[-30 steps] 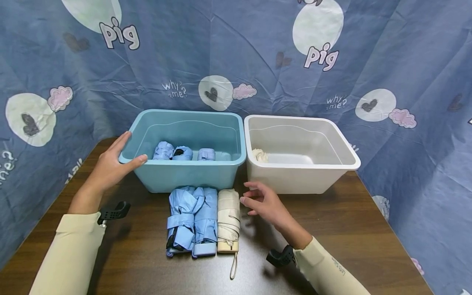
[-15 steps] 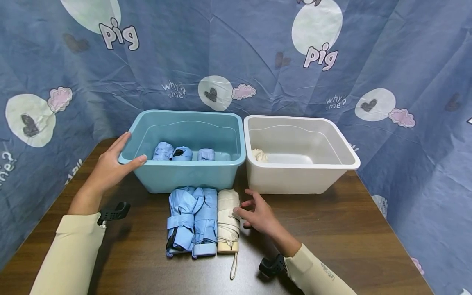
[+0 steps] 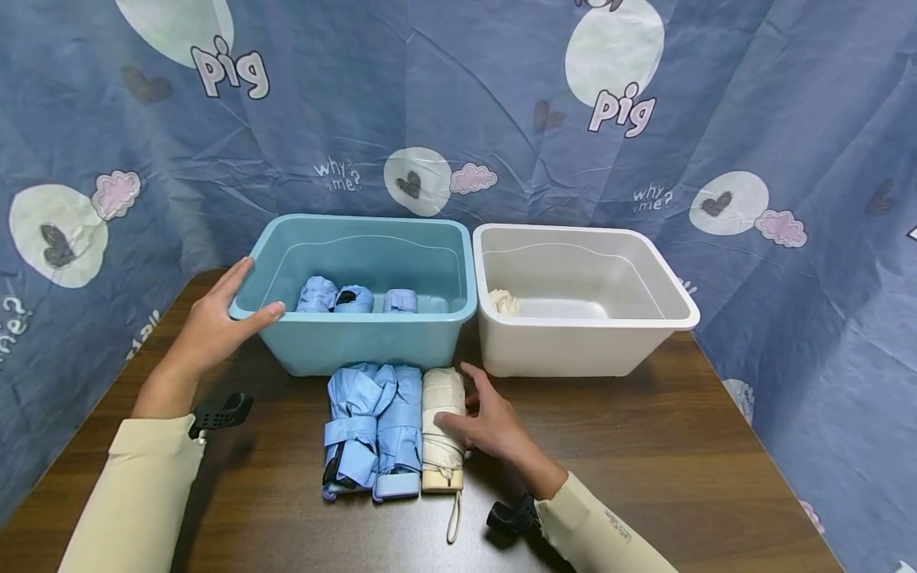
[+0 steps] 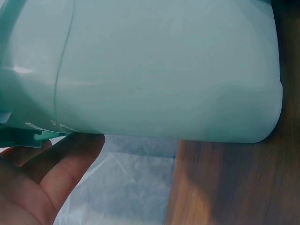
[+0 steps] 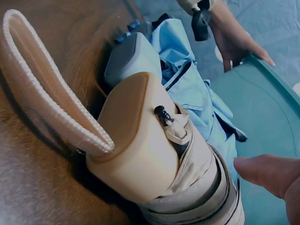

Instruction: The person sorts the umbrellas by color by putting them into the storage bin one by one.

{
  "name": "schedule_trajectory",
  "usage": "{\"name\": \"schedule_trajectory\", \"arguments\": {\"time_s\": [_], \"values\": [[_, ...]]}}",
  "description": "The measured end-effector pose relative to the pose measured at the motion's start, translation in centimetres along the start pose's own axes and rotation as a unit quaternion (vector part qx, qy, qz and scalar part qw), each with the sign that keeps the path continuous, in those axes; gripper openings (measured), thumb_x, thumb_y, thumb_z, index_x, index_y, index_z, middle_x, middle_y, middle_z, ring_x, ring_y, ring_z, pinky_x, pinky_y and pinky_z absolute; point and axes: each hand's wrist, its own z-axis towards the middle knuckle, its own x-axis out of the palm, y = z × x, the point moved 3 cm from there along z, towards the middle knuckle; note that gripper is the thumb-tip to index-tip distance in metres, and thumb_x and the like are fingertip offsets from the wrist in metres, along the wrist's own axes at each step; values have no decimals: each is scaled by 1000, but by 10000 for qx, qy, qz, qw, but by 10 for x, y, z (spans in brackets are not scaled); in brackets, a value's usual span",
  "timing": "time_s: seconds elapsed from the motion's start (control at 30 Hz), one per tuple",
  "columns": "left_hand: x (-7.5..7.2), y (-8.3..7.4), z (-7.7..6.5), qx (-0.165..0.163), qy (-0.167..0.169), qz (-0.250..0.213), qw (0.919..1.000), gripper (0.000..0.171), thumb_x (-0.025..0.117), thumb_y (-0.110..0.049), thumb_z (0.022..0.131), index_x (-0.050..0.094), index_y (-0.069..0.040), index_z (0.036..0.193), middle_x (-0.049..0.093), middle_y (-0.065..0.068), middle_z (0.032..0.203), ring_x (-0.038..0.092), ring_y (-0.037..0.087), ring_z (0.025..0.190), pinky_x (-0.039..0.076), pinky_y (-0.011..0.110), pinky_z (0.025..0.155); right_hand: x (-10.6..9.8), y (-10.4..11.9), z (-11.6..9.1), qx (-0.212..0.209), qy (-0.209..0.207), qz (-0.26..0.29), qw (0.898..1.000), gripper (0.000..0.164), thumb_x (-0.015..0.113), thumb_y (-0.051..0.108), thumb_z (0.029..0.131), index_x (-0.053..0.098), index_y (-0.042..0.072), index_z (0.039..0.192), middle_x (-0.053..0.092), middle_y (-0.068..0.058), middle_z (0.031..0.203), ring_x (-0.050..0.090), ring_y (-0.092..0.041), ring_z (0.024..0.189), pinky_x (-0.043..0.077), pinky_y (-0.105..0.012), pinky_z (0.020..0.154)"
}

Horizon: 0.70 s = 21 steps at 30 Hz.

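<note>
My left hand [image 3: 218, 314] rests at the left front corner of a blue plastic bin [image 3: 368, 342], its thumb along the front rim and its fingers at the left side. Beside the bin's front lie two folded blue umbrellas [image 3: 353, 422] and a folded cream umbrella [image 3: 442, 434] with a wrist strap [image 3: 454, 517]. My right hand [image 3: 494, 422] is at the right side of the cream umbrella, thumb extended over it and fingers spread. In the right wrist view, the thumb [image 5: 267, 173] hovers near the umbrella's wrapped fabric, beyond its tan handle [image 5: 140, 136].
Several rolled blue umbrellas [image 3: 354, 298] lie inside the blue bin. A white bin [image 3: 559, 346] stands to its right, with a cream bundle [image 3: 505, 302] at its left end. Both bins are on a dark wooden table [image 3: 680, 446] before a printed blue curtain [image 3: 501, 103].
My right hand has moved left and slightly down, bringing the thumb from beside the cream umbrella to over it. My left hand stays at the blue bin's corner.
</note>
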Motion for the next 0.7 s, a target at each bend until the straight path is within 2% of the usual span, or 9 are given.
{"name": "schedule_trajectory", "arguments": {"time_s": [0.1, 0.23, 0.47, 0.7], "values": [[0, 0, 0, -21, 15, 31, 10000, 92, 65, -46, 88, 8, -20, 157, 6, 12, 161, 21, 51, 138, 22, 73, 100, 1, 2, 2, -100, 1, -221, 9997, 86, 79, 33, 80, 30, 23, 150, 56, -19, 105, 59, -18, 61, 51, -32, 53], [0, 0, 0, -48, 38, 22, 10000, 92, 64, -46, 88, 7, -22, 156, 6, 12, 162, 21, 51, 137, 22, 73, 100, 2, 4, 4, -249, 61, -318, 9992, 82, 79, 31, 79, 37, 21, 148, 63, -19, 103, 61, -21, 73, 51, -33, 55], [-1, 1, -1, -14, 24, -17, 10000, 92, 64, -45, 88, 6, -22, 156, 6, 13, 161, 21, 52, 137, 23, 74, 99, 4, 6, 5, -520, -71, -799, 9954, 70, 80, 31, 78, 52, 23, 141, 65, -16, 107, 59, -22, 95, 48, -34, 72], [-1, 0, 0, -25, 33, -26, 10000, 92, 64, -46, 88, 7, -22, 157, 6, 12, 162, 22, 52, 137, 23, 73, 99, 5, 12, 2, -460, -115, -856, 9952, 62, 81, 26, 77, 58, 24, 135, 62, -15, 103, 55, -23, 93, 47, -33, 68]]}}
